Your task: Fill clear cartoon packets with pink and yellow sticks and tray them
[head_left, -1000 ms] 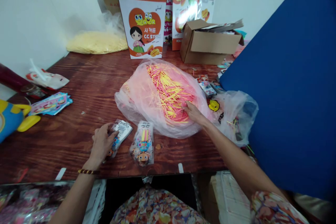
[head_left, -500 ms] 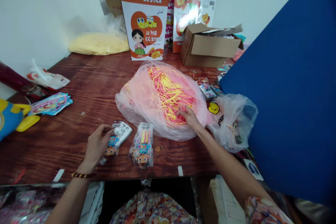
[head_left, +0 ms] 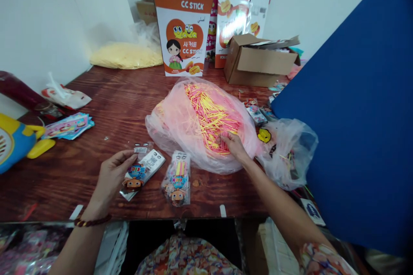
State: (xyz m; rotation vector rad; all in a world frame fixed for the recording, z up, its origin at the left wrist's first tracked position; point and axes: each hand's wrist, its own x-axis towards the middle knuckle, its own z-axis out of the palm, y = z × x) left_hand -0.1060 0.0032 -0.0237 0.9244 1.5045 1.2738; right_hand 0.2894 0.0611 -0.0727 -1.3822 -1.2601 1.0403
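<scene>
My left hand [head_left: 111,176] holds a small printed packet [head_left: 142,172] a little above the brown wooden table [head_left: 106,107], fingers curled under it. A second packet [head_left: 177,177] with pink and yellow sticks inside lies flat just right of it. My right hand [head_left: 232,145] reaches into a large clear plastic bag [head_left: 174,124] heaped with pink and yellow sticks [head_left: 211,114], fingers pinched together on a few of them.
CC Stick cartons [head_left: 184,23] and an open cardboard box [head_left: 260,60] stand at the back. A smaller plastic bag [head_left: 288,146] and a blue board [head_left: 358,103] are on the right. Loose packets [head_left: 69,125] and a yellow toy [head_left: 16,139] lie left.
My left hand has lifted the printed packet off the table and turned it face up. My right hand has drawn slightly nearer within the stick pile.
</scene>
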